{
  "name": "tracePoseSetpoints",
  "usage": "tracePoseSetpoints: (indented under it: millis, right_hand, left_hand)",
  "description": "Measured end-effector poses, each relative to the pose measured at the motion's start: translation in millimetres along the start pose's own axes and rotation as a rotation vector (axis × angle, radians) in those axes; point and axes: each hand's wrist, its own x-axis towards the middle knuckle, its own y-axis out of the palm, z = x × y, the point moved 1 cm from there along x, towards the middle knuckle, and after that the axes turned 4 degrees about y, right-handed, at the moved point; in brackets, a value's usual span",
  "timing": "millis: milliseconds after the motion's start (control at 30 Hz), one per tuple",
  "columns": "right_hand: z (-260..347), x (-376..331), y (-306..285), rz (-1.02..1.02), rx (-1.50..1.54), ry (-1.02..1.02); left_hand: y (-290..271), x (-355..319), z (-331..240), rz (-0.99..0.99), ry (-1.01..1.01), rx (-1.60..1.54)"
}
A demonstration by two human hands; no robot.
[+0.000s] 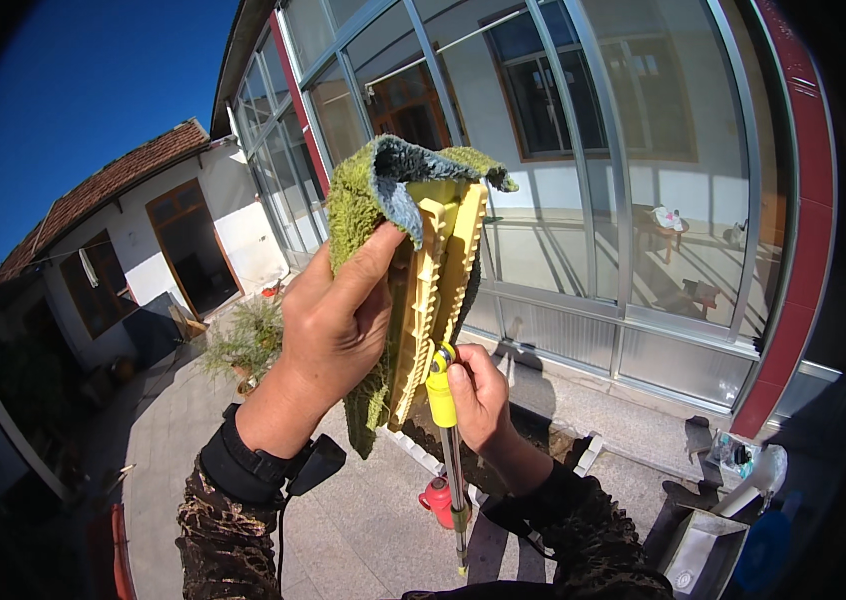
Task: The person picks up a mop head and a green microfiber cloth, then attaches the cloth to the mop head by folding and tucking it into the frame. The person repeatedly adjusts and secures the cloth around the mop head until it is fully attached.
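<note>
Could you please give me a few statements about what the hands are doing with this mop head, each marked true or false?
1. The left hand grips the green cloth cover against the yellow mop head. True.
2. The right hand holds a red watering can. False: it holds the yellow joint at the top of the metal pole; the small red can stands on the paving below.
3. The cloth cover fully wraps the mop head. False: the ribbed yellow plastic is largely bare, with the cloth hooked over its upper end.
4. A glass-walled sunroom stands behind the mop head. True.
5. The sky is overcast. False: it is clear blue.
</note>
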Motion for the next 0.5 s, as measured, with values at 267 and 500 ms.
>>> tracePoseSetpoints:
  millis: [267, 500]
  right_hand:
    - [13.0, 17.7, 2.9, -0.193, -0.054, -0.213]
    - [48.5, 19.7, 6.5, -0.201, -0.352, -0.46]
  left_hand:
    - [-4.3, -2.1, -1.6, -0.01, -0.012, 0.01]
    - [-4.0, -3.8, -1.3, -0.013, 0.009, 0.022]
